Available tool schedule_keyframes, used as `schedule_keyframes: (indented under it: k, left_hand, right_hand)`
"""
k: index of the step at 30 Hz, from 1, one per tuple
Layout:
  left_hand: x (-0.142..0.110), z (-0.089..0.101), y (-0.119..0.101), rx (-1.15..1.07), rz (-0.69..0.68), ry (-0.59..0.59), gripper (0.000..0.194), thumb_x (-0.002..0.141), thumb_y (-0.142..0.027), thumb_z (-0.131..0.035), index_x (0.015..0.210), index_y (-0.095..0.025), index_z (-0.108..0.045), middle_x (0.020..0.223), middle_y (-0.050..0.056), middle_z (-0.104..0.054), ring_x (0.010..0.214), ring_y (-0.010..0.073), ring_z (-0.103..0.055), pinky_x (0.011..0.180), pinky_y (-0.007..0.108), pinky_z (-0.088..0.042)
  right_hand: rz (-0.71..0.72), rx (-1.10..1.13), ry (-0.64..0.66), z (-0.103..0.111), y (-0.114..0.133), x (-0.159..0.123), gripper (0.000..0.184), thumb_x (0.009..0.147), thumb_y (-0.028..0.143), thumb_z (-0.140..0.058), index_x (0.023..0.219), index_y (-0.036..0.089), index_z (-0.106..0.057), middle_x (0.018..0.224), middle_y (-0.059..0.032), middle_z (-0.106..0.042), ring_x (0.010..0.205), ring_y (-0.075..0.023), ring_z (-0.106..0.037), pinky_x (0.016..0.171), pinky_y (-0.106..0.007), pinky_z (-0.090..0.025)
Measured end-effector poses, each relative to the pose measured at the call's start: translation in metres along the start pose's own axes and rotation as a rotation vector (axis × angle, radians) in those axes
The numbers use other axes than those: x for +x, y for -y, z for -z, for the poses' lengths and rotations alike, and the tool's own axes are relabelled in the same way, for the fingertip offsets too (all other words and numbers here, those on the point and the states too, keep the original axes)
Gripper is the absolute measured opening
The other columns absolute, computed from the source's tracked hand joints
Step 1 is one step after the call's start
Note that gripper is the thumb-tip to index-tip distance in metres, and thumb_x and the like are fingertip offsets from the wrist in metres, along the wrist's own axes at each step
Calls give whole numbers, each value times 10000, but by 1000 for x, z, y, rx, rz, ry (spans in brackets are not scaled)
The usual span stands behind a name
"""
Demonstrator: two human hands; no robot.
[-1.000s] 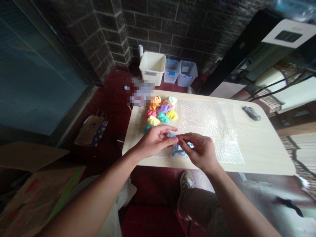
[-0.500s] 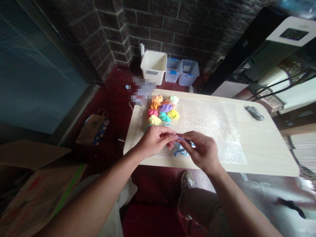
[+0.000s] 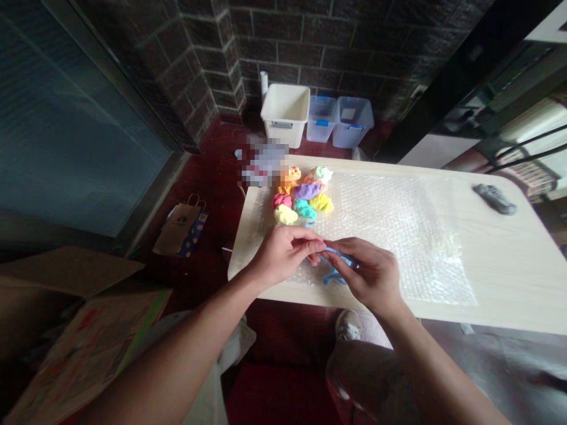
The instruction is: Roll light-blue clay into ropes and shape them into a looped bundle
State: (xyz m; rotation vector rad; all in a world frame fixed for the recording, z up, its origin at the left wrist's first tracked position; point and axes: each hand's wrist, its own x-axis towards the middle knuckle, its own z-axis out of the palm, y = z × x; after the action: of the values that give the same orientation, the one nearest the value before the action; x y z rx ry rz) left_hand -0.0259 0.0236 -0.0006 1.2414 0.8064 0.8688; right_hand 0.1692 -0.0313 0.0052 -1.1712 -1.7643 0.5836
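My left hand (image 3: 286, 252) and my right hand (image 3: 372, 271) meet over the near part of the table. Both pinch a thin blue strip of what looks like modelling clay (image 3: 335, 276), thumbs against fingertips. Part of the strip hangs in bends below my right fingers; the rest is hidden by the fingers. Just beyond my left hand lies a cluster of soft lumps: a pale yellow lump (image 3: 286, 215), a teal lump (image 3: 305, 208), a purple lump (image 3: 307, 190), a bright yellow lump (image 3: 322, 203) and a pink-red lump (image 3: 282, 201), with orange and pale green ones behind.
Bubble wrap (image 3: 398, 224) covers much of the pale table (image 3: 514, 254). A grey lump (image 3: 494, 198) lies at the right. Past the far edge stand a white bin (image 3: 286, 115) and two clear tubs (image 3: 353, 123). A paper bag (image 3: 177, 229) and cardboard box (image 3: 88, 330) are at left.
The view has turned slightly, so the table and bins appear shifted. Both hands keep their pinch on the blue strip, with hardly any change in pose.
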Motion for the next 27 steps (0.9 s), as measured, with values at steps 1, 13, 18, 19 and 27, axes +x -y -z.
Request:
schedule_keyframes:
  k: [1,13,18,19,27]
  left_hand:
    - [0,1,1,8,11,-1,308,864,-409,-840,925,-108,-817,693,57,-772,599,147,-725,611,241,-616]
    - [8,1,7,13,24,-87,301,834,-352,-872,985,-101,-803,685,55,-778,603,163,-744,624,253,-623]
    - [9,4,4,63,14,-83,249,842,-337,-866,909,-112,-782,641,37,-761,560,141,-719,589,220,-600]
    - [8,4,2,77,5,-78,229,859,-328,-850,906,-115,-781,639,32,-757,559,133,-714,589,210,-595]
    - [12,8,-1,-10,27,-25,208,884,-313,-807,949,-123,-753,745,31,-768,624,137,-735,614,218,-614]
  right_hand:
    - [13,8,-2,-1,-1,1,154,952,163,-756,1057,249,-829,960,-52,-841,838,-207,-793,766,-329,-623]
    - [6,113,23,1,-21,13,197,972,156,-720,1140,201,-812,1015,-77,-829,903,-196,-785,815,-322,-609]
    - [28,150,41,0,-24,16,235,981,151,-718,1177,230,-818,1043,-73,-826,927,-198,-784,825,-322,-620]
    - [29,148,43,-1,-24,17,227,981,146,-715,1163,232,-822,1036,-70,-826,920,-193,-783,820,-316,-618]
    - [54,105,62,-2,-19,26,169,990,135,-681,1065,194,-821,941,-60,-814,827,-162,-768,774,-273,-600]
